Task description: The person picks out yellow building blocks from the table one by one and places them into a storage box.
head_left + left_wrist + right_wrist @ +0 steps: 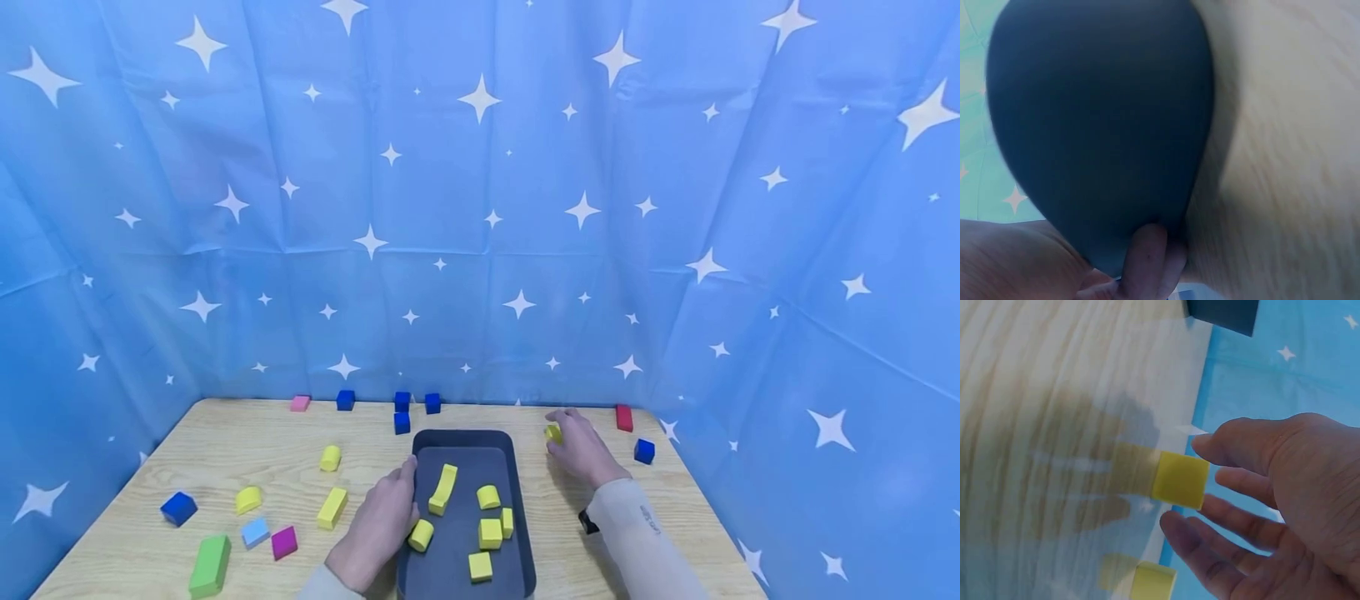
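My left hand [378,521] grips the left wall of a dark grey tray [522,533]. In the left wrist view the outside of the tray [1104,119] fills much of the picture, with fingertips [1147,253] against its edge. Inside the tray lie several yellow blocks, among them a curved block [442,489], a cylinder [421,535] and a cube [480,567]. To the right of the tray, my right hand [579,450] reaches over a yellow block [1180,479]. Thumb and fingers stand spread around that block. A second yellow block [1154,581] sits beside the fingers.
Left of the tray are a yellow cylinder [330,458], a yellow bar [332,508], a green block [210,567] and a magenta block [284,542]. Several blue cubes stand along the back. A red block [624,417] and blue cube [644,451] lie right. A starred curtain [480,208] hangs behind.
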The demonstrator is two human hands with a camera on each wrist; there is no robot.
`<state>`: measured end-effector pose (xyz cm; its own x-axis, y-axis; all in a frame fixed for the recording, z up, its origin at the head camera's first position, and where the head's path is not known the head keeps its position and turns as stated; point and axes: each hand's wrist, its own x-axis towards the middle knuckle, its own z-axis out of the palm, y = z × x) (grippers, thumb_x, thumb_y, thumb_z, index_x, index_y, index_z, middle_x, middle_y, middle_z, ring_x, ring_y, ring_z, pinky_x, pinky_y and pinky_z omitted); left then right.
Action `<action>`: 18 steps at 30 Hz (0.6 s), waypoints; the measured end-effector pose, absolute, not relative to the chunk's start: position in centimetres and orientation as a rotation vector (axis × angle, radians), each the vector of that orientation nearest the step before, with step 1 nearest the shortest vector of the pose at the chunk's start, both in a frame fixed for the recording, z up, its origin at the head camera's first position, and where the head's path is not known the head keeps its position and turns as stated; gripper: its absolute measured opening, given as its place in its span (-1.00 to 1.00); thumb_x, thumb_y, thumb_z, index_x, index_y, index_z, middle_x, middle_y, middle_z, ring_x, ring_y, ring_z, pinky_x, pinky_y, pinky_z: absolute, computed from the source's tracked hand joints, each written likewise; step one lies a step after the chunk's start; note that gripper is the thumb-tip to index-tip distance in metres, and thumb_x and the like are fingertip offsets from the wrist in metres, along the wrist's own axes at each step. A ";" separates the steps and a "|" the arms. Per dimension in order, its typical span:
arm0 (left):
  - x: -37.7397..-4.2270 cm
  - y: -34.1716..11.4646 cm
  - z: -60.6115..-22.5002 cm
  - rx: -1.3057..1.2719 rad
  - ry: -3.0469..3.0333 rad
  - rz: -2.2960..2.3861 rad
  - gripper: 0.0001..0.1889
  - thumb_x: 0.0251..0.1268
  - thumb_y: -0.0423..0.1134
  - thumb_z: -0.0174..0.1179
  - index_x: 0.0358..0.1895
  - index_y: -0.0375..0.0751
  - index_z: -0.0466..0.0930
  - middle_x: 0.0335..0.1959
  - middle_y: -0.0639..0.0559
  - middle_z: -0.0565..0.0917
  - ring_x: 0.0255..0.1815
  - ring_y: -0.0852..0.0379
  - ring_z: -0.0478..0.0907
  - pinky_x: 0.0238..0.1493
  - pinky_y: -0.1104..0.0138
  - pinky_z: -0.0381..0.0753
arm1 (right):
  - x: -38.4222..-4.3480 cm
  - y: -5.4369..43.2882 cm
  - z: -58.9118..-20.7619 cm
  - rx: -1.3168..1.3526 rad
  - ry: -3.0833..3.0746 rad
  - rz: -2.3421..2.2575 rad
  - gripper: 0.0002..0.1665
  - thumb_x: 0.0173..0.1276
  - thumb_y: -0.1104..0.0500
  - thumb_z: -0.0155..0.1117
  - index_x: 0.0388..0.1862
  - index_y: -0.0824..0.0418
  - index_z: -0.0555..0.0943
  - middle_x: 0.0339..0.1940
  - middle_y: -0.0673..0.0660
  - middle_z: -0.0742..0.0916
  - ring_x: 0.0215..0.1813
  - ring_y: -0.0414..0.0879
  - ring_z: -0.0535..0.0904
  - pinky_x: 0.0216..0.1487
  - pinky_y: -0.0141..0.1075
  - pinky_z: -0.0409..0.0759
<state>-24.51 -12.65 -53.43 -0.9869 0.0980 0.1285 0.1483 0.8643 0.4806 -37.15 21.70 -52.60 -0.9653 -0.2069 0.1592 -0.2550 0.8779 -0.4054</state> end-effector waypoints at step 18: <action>-24.5 -12.6 -53.3 -0.185 -2.941 -0.769 -0.28 0.52 -0.45 0.48 0.66 -0.53 0.46 0.36 -0.52 0.77 0.19 -0.37 0.89 0.12 -0.14 0.99 | -36.5 21.3 -53.2 0.339 -2.946 0.696 -0.58 0.61 0.35 0.50 0.39 0.32 0.78 0.32 0.35 0.82 0.38 0.23 0.77 0.44 0.18 0.87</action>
